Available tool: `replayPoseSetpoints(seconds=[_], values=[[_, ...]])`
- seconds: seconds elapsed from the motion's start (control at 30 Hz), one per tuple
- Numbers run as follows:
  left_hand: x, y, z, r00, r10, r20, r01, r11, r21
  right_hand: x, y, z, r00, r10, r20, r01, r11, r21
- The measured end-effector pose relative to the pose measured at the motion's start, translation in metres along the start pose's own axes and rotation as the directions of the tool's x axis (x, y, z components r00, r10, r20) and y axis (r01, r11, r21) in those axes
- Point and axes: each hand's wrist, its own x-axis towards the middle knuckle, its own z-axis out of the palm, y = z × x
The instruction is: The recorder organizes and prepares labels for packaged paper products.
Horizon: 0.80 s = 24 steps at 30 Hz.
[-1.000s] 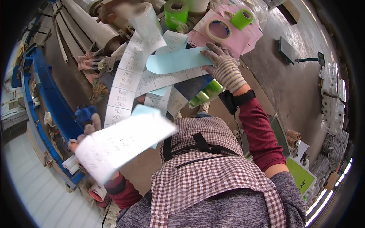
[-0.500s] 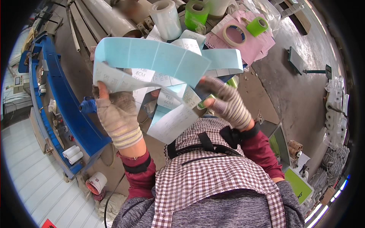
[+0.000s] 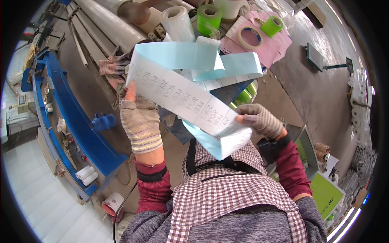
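Note:
A long strip of white labels (image 3: 178, 93) with a pale blue backing stretches slantwise between my gloved hands. My left hand (image 3: 139, 115) grips the strip at its upper left bend, thumb in front and the other fingers largely hidden behind. At the strip's lower right part, my right hand (image 3: 261, 119) pinches its edge between thumb and fingers. From there the strip curls down in a loop above my checked apron (image 3: 235, 194). Its blue-backed far part loops back behind, over a pile of goods. Handwritten-looking marks cover the white face.
Beyond the strip stand a clear film roll (image 3: 178, 22) and a green film roll (image 3: 209, 18). A tape ring (image 3: 250, 37) lies on pink sheets (image 3: 279, 44). Striped work gloves (image 3: 113, 65) lie at the left, near a long blue machine frame (image 3: 81, 117). A platform scale (image 3: 314, 56) stands at right.
My right hand has moved right and down, drawing the label strip out straighter between both hands. My left hand has shifted slightly right. The strip's white face now turns toward me.

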Motion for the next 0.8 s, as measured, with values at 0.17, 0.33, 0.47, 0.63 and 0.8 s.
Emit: replayPoseSetpoints(seconds=[0.17,0.33,0.47,0.63,0.8], values=[[-0.014,-0.015,-0.007,0.996,-0.055,0.071,0.053,0.998,0.027,-0.027,-0.008,-0.030,0.999,0.049,0.006,-0.048,0.991,-0.122],[-0.053,-0.022,-0.009,0.994,-0.015,0.109,0.015,1.000,0.002,-0.051,0.003,-0.051,1.000,0.005,0.024,0.003,0.951,-0.310],[-0.100,-0.032,-0.014,0.991,0.124,0.047,-0.126,0.992,0.030,-0.077,0.015,-0.062,0.988,-0.152,-0.037,0.138,0.960,-0.245],[-0.157,-0.053,-0.040,0.982,0.187,-0.030,-0.186,0.981,0.053,-0.102,0.033,-0.073,0.967,-0.253,0.023,0.246,0.911,-0.330],[-0.208,-0.084,-0.099,0.954,0.184,-0.235,-0.171,0.982,0.077,-0.122,0.046,-0.073,0.894,-0.366,0.257,0.447,0.739,-0.503]])
